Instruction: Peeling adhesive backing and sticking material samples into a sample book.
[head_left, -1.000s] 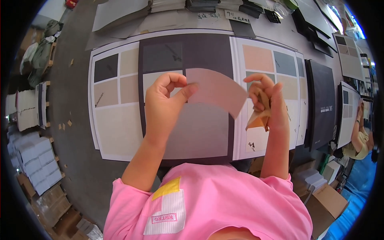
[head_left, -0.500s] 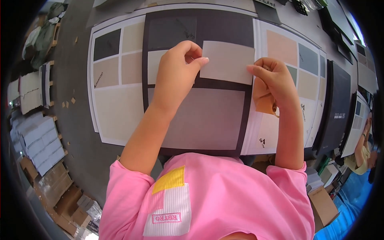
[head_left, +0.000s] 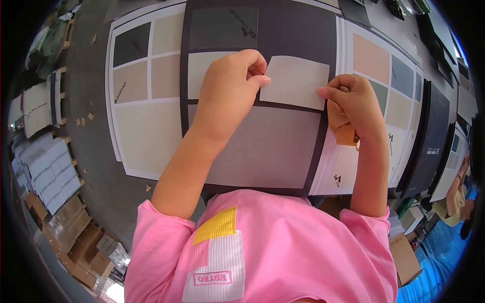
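Observation:
A light beige sample card (head_left: pixel 294 83) lies over a space on the black display board (head_left: pixel 303 30), slightly tilted. My left hand (head_left: pixel 230 96) pinches its left edge between thumb and fingertips. At its right edge, my right hand (head_left: pixel 356 103) is closed in a pinch, the thumb tip touching the card's side. Crumpled tan strips of paper (head_left: pixel 345 134) hang from the curled fingers of that same hand. Below the card sits a large grey-mauve sample (head_left: pixel 265 146); a dark glossy sample (head_left: pixel 222 30) is above my left hand, and a pale one (head_left: pixel 198 76) is partly hidden behind it.
White sample boards (head_left: pixel 121 108) with coloured squares lie under the black board on both sides. A black folder (head_left: pixel 429 136) stands at the right. Stacked white sheets (head_left: pixel 45 171) and cardboard boxes (head_left: pixel 70 227) sit on the left. A person (head_left: pixel 457 197) is at the far right.
The view has shifted a little. Both hands and the card sit slightly farther right in the picture, and the card's upper edge now looks more curved. Both hands keep their pinch.

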Tool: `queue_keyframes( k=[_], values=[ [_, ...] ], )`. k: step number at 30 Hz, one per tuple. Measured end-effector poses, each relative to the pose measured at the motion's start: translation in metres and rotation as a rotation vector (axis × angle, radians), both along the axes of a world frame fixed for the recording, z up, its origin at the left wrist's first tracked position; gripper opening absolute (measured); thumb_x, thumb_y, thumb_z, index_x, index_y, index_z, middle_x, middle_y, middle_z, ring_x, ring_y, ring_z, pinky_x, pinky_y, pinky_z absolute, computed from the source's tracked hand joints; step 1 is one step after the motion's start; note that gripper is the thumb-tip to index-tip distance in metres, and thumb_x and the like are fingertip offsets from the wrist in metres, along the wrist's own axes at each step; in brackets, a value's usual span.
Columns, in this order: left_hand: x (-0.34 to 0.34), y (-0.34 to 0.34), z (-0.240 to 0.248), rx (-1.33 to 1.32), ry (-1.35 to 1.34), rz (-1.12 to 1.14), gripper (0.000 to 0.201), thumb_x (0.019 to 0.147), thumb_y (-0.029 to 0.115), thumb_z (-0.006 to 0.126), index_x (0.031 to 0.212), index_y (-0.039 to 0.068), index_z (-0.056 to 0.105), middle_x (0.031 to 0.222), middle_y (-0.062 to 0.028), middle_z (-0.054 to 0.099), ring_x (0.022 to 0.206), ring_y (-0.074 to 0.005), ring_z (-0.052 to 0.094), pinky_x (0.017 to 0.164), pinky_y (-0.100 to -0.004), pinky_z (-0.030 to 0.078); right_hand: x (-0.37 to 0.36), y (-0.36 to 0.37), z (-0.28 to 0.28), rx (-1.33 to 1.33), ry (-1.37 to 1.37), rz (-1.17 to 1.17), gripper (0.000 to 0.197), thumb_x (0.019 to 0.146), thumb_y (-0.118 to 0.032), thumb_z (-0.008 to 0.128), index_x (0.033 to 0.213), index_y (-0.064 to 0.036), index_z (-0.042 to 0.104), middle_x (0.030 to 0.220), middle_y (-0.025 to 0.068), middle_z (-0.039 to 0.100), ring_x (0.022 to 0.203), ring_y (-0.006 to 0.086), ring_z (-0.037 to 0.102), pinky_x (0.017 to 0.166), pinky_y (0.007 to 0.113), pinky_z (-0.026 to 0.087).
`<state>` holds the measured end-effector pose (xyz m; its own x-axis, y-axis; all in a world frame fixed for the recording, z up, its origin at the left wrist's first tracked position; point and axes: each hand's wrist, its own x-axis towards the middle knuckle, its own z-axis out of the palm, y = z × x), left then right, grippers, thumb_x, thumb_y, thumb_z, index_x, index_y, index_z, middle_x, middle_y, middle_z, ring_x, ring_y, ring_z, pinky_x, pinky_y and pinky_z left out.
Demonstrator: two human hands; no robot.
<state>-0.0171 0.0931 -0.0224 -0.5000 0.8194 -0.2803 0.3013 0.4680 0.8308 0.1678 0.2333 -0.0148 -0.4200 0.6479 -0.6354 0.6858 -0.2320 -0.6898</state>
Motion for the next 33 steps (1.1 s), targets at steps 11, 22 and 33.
queue_keyframes(
  k=[11, 22, 33],
  values=[
    [0.0015, -0.0021, -0.0020, 0.039, -0.005, 0.010, 0.011, 0.080, -0.002, 0.072, 0.086, -0.002, 0.062, 0.075, -0.0024, 0.062, 0.071, -0.0103, 0.055, 0.065, -0.0250, 0.045, -0.0001, -0.0011, 0.0015, -0.045, 0.040, -0.035, 0.017, 0.089, -0.005, 0.070, 0.080, 0.0049, 0.059, 0.057, 0.0032, 0.052, 0.045, 0.0121, 0.045, 0.041, 0.031, 0.039],
    [0.0062, -0.0021, -0.0006, 0.053, 0.016, 0.013, 0.012, 0.080, -0.002, 0.073, 0.085, -0.001, 0.062, 0.074, -0.0020, 0.062, 0.070, -0.0101, 0.056, 0.065, -0.0247, 0.045, 0.0025, -0.0023, -0.0001, -0.044, 0.014, -0.039, 0.017, 0.088, -0.008, 0.071, 0.083, 0.0058, 0.062, 0.058, 0.0032, 0.052, 0.048, 0.0127, 0.045, 0.043, 0.032, 0.039],
    [0.0070, 0.0008, -0.0002, -0.002, 0.055, 0.018, 0.011, 0.080, 0.000, 0.073, 0.084, 0.000, 0.063, 0.073, 0.0002, 0.061, 0.068, -0.0072, 0.054, 0.064, -0.0229, 0.044, 0.0007, -0.0055, 0.0008, 0.067, -0.047, -0.011, 0.018, 0.089, -0.010, 0.070, 0.084, 0.0049, 0.062, 0.060, 0.0052, 0.053, 0.049, 0.0165, 0.047, 0.043, 0.034, 0.037]
  ],
)
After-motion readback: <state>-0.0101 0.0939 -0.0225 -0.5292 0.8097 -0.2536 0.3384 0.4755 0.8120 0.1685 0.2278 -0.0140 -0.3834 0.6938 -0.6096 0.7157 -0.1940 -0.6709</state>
